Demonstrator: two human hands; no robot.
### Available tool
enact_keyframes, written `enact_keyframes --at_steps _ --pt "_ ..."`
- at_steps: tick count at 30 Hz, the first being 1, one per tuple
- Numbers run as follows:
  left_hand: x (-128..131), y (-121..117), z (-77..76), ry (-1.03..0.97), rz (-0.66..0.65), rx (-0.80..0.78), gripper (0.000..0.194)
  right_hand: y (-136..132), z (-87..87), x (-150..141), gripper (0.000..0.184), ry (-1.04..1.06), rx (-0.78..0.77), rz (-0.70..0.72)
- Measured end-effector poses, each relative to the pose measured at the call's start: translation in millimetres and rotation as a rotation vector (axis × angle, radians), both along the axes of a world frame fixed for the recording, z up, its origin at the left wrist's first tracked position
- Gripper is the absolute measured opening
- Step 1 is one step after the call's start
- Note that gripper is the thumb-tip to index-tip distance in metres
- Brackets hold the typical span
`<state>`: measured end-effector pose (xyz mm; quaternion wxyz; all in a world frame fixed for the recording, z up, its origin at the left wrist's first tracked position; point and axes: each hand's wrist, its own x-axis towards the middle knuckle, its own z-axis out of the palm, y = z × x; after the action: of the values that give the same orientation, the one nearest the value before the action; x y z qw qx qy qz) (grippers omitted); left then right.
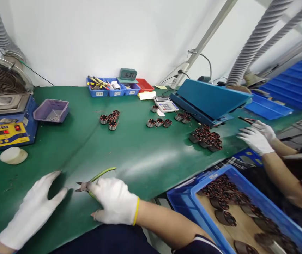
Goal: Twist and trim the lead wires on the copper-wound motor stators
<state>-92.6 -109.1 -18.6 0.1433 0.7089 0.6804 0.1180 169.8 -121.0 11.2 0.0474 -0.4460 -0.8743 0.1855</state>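
Both my hands wear white gloves and rest low on the green mat (140, 155). My right hand (115, 201) is closed round a pair of small cutters (92, 180) with green handles, their jaws pointing left. My left hand (31, 211) lies beside them with fingers stretched out, holding nothing; its fingertips are a little left of the cutter jaws. Small copper-wound motor stators (110, 119) stand in groups farther back on the mat.
A soldering pot (5, 123), a white puck (13, 155) and a purple tray (50, 111) sit at left. Blue bins (116, 88), a clock (128, 74) and a calculator (165, 104) stand behind. A blue crate (243, 211) of stators is at right, beside another person's gloved hands (257, 137).
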Motion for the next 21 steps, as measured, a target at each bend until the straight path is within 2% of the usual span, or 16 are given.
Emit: enact_keyframes --at_steps 1,3,5,7,10,12,14,17,19,21 --pt "2.3 2.1 0.1 0.015 -0.014 0.007 0.055 -8.3 -2.4 -8.3 0.072 -0.042 -0.008 0.031" --pt "7.2 4.4 -0.4 0.049 -0.042 0.039 0.057 -17.1 -5.2 -9.1 0.064 -0.095 -0.003 -0.001" --pt "14.6 3.9 -1.8 0.097 -0.073 0.11 0.062 -18.8 -7.2 7.1 0.058 -0.083 -0.01 -0.092" --pt "28.3 1.0 -3.2 0.15 -0.162 0.189 0.069 -16.3 -10.2 31.0 0.052 -0.042 0.013 -0.229" --pt "66.5 -2.5 -4.2 0.146 -0.462 0.211 0.076 -4.8 -16.4 63.6 0.051 -0.018 0.093 -0.537" --pt "100.3 1.7 -4.7 0.06 -0.701 0.135 0.08 7.8 -19.1 76.8 0.052 -0.065 0.091 -0.722" --pt "132.5 14.3 -6.1 -0.019 -0.805 0.105 0.085 22.1 -18.6 82.9 0.05 -0.154 0.048 -0.825" --pt "161.5 43.8 -9.5 -0.031 -0.697 0.13 0.087 46.3 -10.9 84.4 0.049 -0.259 0.082 -0.822" --pt "163.4 62.3 -11.4 0.006 -0.54 0.163 0.086 68.6 -3.2 83.4 0.058 -0.222 0.188 -0.749" --pt "152.9 74.1 -12.8 0.055 -0.385 0.192 0.084 99.7 4.0 81.0 0.076 -0.118 0.28 -0.668"
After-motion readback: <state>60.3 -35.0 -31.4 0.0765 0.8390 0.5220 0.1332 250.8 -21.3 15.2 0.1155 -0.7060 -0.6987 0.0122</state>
